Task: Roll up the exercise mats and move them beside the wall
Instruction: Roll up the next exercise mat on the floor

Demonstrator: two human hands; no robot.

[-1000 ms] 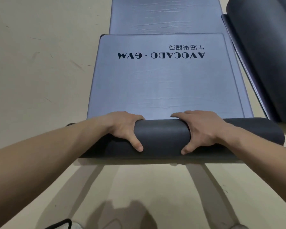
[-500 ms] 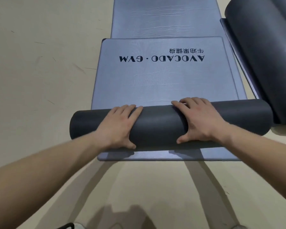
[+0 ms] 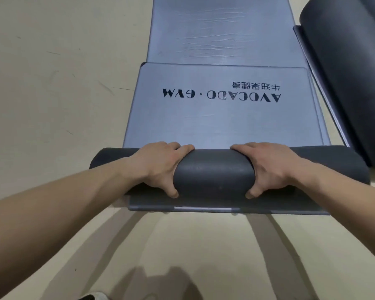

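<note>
A grey-blue exercise mat (image 3: 221, 122) printed "AVOCADO · GYM" lies flat on the floor ahead of me. Its near end is wound into a dark grey roll (image 3: 214, 169) that lies across the mat. My left hand (image 3: 160, 167) wraps over the roll left of centre, fingers on the far side and thumb on the near side. My right hand (image 3: 266, 167) grips it the same way right of centre. Under the roll a flat mat edge (image 3: 204, 207) sticks out toward me.
A second flat mat (image 3: 221, 29) stretches away beyond the printed one. A large dark rolled mat (image 3: 344, 72) lies to the right on another flat mat. Beige floor (image 3: 63, 83) spreads to the left and in front. A shoe tip (image 3: 91, 296) shows at the bottom.
Half a second ago my hands lay flatter on top of the roll, pushed forward. Now both have come back over it and curl around it, thumbs on the near side.
</note>
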